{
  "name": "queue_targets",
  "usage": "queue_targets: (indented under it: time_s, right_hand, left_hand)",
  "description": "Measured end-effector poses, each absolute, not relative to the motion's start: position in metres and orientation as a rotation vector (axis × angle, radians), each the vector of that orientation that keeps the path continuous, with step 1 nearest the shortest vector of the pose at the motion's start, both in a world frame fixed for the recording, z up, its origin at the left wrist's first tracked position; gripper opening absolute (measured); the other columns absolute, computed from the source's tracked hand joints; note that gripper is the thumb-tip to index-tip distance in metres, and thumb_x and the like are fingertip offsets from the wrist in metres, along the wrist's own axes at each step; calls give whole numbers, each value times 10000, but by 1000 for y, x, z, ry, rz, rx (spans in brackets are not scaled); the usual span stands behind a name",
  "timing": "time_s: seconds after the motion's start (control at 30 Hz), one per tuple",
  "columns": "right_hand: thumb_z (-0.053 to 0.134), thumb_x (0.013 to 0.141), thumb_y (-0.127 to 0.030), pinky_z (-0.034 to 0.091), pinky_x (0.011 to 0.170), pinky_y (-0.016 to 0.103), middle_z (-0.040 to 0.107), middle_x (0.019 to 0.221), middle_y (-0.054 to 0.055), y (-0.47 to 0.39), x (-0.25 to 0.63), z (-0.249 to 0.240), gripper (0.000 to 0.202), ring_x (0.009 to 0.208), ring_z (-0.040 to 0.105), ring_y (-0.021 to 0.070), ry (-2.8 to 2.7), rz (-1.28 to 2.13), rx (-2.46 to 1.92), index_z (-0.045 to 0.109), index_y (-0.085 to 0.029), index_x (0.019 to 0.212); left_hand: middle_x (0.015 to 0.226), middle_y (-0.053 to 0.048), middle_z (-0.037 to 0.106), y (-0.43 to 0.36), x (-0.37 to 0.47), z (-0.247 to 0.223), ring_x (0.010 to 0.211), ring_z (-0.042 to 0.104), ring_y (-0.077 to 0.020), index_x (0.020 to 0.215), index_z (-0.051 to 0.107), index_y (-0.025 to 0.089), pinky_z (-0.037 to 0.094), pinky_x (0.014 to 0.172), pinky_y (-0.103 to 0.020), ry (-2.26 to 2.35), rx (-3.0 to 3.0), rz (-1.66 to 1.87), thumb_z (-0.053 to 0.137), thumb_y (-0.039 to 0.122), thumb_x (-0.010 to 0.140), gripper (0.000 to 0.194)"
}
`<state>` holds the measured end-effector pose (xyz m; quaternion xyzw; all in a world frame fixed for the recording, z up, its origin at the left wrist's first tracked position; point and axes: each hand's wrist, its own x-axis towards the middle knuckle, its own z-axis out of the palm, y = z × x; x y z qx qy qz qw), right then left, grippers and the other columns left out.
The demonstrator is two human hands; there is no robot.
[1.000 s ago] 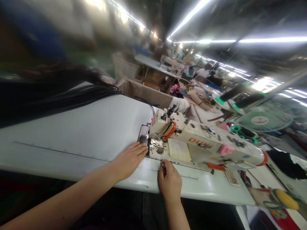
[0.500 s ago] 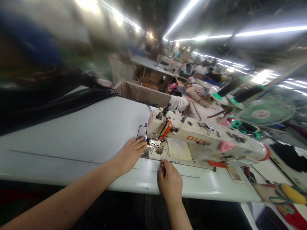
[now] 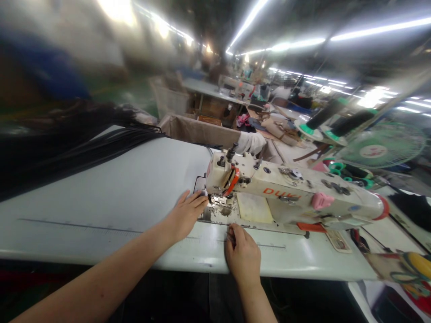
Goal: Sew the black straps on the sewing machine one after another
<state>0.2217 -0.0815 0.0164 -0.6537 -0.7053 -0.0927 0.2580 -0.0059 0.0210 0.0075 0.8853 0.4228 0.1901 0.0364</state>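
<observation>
A white sewing machine (image 3: 286,190) with orange lettering stands on the pale table (image 3: 144,170). My left hand (image 3: 185,216) lies with its fingers stretched out, the tips right beside the metal presser foot (image 3: 218,200). It grips nothing that I can see. Nearer the table's front edge, my right hand (image 3: 244,251) rests with curled fingers just in front of the worn metal bed plate (image 3: 217,215). Thumb and fingertips come together there, and whether something small is between them is hidden. A yellowish pad (image 3: 255,207) sits on the machine bed under the arm.
Long black strips (image 3: 111,150) lie over the table's left rear. Behind the machine is a fabric-lined bin (image 3: 198,130). Black thread cones (image 3: 325,117) and a green fan (image 3: 377,146) stand at the right rear. A yellow tape roll (image 3: 419,264) lies at the far right.
The camera view has shifted slightly, so the machine's right end appears farther right. Both hands keep nearly the same place by the machine.
</observation>
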Motion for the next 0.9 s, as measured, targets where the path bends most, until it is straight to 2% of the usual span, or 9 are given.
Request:
queue_targets:
  time_s: [0.17,0.27,0.37,0.47,0.6,0.77,0.9]
  right_hand:
    - [511,821,-98,438,714,288,735,890,42,-81,222,16,337,780,646,205,-1913,-237,-1766,647,-211,1108]
    - [511,815,-100,434,713,293,735,885,39,-81,222,11,344,778,643,208,-1888,-233,-1773,649,-219,1107]
    - [513,809,-97,430,712,291,737,894,38,-81,222,11,339,781,641,206,-1888,-221,-1786,644,-222,1096]
    - [507,805,-88,430,708,289,737,896,41,-82,221,15,342,780,641,205,-1909,-222,-1793,635,-214,1096]
    - [497,806,-84,445,712,291,733,896,49,-82,221,20,351,784,645,210,-1930,-242,-1769,626,-198,1112]
    - [500,800,-87,453,710,295,724,877,48,-83,222,19,354,779,639,211,-1919,-234,-1754,625,-192,1115]
    - [502,785,-86,454,701,297,713,855,45,-83,222,17,358,769,629,210,-1907,-215,-1756,634,-190,1100]
  left_hand:
    - [1505,-59,586,31,-11,14,1473,448,-253,1418,580,275,303,1247,-549,1234,2656,593,430,100,956,517]
    - [1372,-62,681,51,-13,20,1344,576,-240,1262,697,255,434,1181,-468,1171,2547,664,456,131,957,408]
    - [1314,-74,697,75,-10,25,1209,651,-219,1188,727,219,511,1117,-375,1144,2470,724,470,149,957,353]
    - [1352,-69,670,97,-2,26,1221,644,-220,1192,722,221,513,1113,-346,1116,2461,726,485,166,958,337]
    - [1311,-47,705,117,9,25,1210,649,-221,1146,746,240,502,1114,-341,1028,2456,712,473,230,989,315]
    - [1392,-76,668,130,4,27,1258,621,-238,1251,711,240,484,1136,-373,970,2448,723,515,278,981,336]
    - [1273,-67,725,129,-12,30,1201,644,-243,1140,762,255,514,1094,-405,935,2454,725,607,286,933,261]
